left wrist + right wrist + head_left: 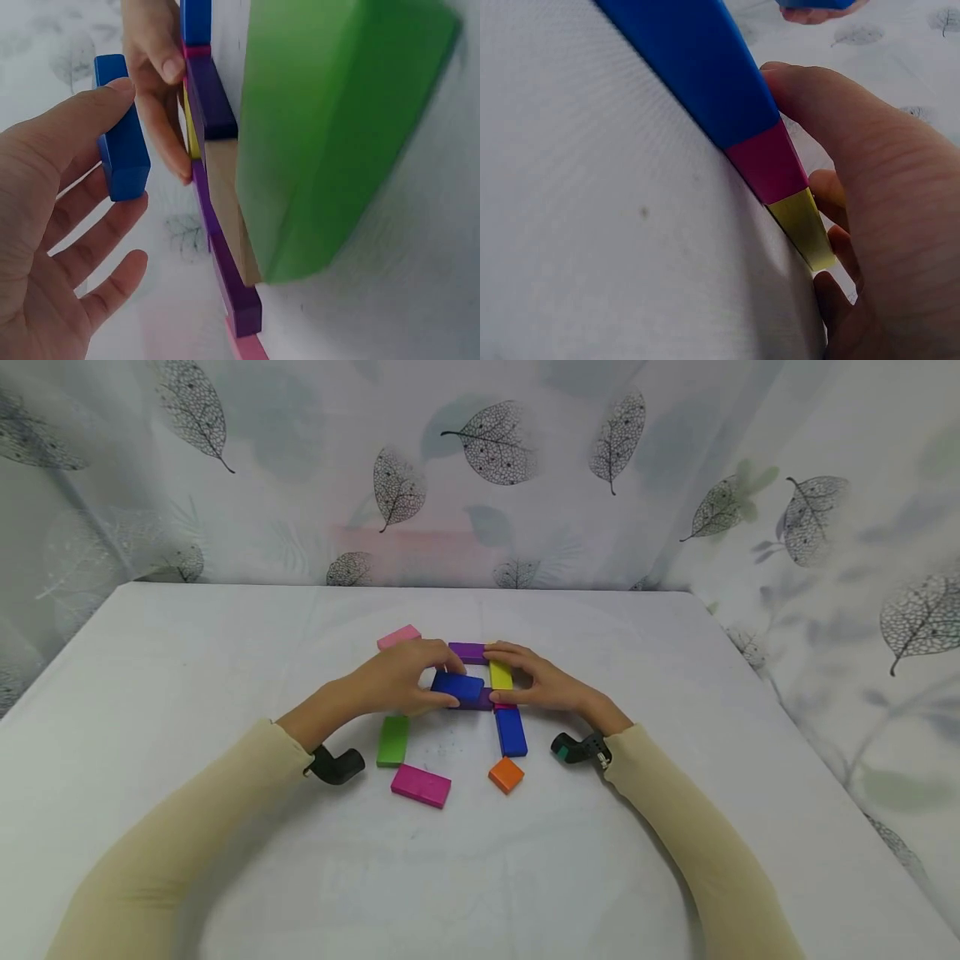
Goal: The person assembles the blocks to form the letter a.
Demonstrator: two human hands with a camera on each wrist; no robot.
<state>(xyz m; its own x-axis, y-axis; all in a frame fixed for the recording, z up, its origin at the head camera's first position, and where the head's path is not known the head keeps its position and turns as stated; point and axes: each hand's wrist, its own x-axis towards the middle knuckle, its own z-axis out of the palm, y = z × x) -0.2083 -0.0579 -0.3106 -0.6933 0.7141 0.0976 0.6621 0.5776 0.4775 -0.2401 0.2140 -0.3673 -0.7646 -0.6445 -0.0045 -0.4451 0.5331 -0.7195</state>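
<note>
— Head view first: where is the blue block, and how does it lie?
— You have it in your left hand [397,677], short of the table's [225,635] far edge and roughly midway between its left and right edges. Its long axis runs left to right, nearly parallel to that far edge, one end toward your right hand [551,683]. It partly covers a dark purple block [487,699].
— And the right hand?
— Your thumb and fingers stand apart there, resting along the yellow block [501,675] and the small magenta piece [506,706].
— What does the left wrist view add?
— You pinch the blue block between thumb and fingers, clear of the dark purple block, their long axes roughly alike. A green block [322,142] sits large and blurred in the foreground.
— Right wrist view?
— Your fingertips are at the yellow block, your thumb by a second blue block [697,71]; yellow, magenta and blue run end to end. Only a sliver of the held block shows at the top, so you can't tell its direction there.
</note>
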